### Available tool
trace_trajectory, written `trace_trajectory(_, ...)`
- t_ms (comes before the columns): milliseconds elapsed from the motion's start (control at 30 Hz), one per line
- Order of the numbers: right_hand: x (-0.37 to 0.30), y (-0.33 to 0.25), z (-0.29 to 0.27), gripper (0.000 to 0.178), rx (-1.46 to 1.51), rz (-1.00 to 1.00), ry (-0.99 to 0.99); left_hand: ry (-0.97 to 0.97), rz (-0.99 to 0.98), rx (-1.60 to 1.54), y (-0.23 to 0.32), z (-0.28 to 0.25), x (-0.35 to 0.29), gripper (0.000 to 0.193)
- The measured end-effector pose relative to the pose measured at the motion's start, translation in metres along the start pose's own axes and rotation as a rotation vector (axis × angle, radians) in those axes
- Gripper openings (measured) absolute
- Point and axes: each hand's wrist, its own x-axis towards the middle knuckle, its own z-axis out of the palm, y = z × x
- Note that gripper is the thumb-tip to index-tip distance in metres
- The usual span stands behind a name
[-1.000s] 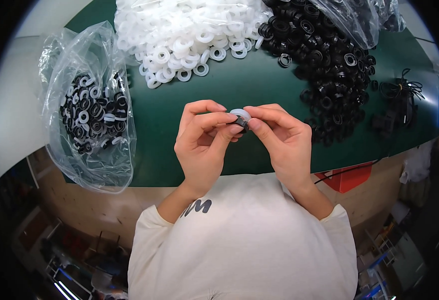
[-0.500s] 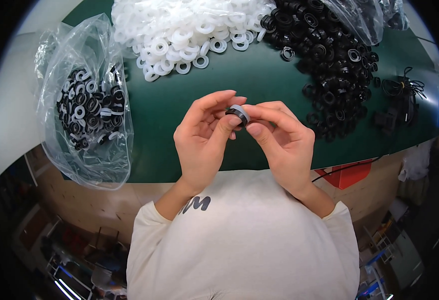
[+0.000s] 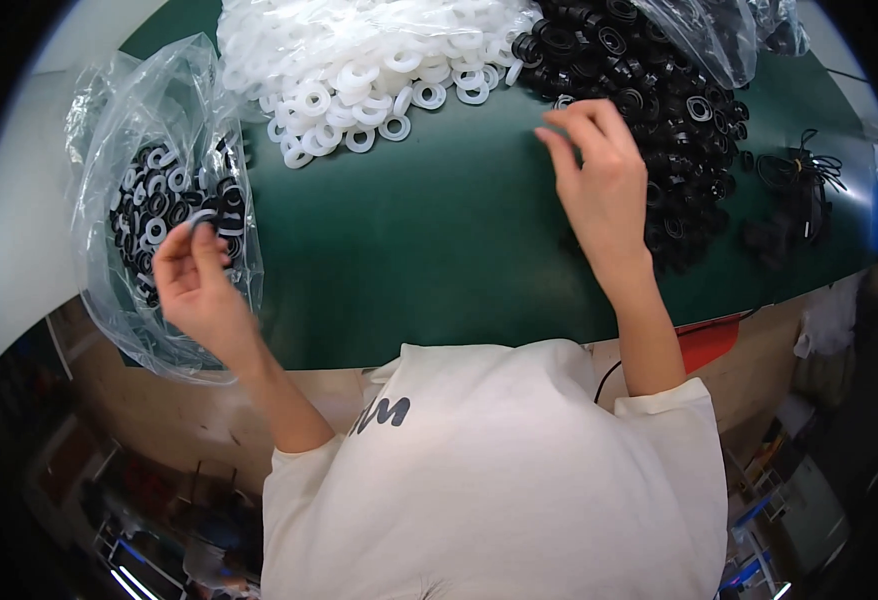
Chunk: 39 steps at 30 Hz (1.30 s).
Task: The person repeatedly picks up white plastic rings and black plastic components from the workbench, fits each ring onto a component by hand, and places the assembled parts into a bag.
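White rings (image 3: 359,60) and black rings (image 3: 659,90) lie on a dark green mat (image 3: 429,240).

A clear bag (image 3: 119,150) of assembled black-and-white rings lies open at nine o'clock on the table. White rings (image 3: 359,50) are heaped at twelve o'clock, with black rings (image 3: 679,110) piled touching them, toward one o'clock.

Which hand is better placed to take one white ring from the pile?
The right hand, probably. Its fingertips are near the white rings and black rings; the left hand is at the clear bag.
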Motion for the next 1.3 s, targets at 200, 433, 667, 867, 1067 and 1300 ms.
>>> trace_trajectory(200,0.010,0.030,-0.003,0.012,-0.301,-0.198,-0.049,0.158,0.146,0.395,-0.025,-0.029,0.048,0.024)
trace_trajectory(433,-0.031,-0.053,-0.009,0.017,0.860,0.157,-0.100,-0.704,-0.400,-0.636,0.052,0.063,-0.052,0.040)
trace_trajectory(667,-0.011,-0.045,0.008,0.013,0.822,0.202,-0.299,-0.707,-0.651,-0.921,0.016,0.061,-0.061,0.027)
trace_trajectory(867,0.022,-0.011,0.055,0.026,-0.049,0.022,0.033,-0.513,-0.574,-0.788,0.012,0.064,-0.067,0.031)
trace_trajectory(1067,0.014,-0.027,0.036,0.011,0.598,0.238,-0.147,-0.510,-0.725,-0.875,0.016,0.064,-0.072,0.023)
trace_trajectory(1300,-0.034,-0.040,-0.006,0.023,0.662,-0.205,-0.155,-0.755,-0.713,-0.847,0.041,0.074,-0.079,0.015)
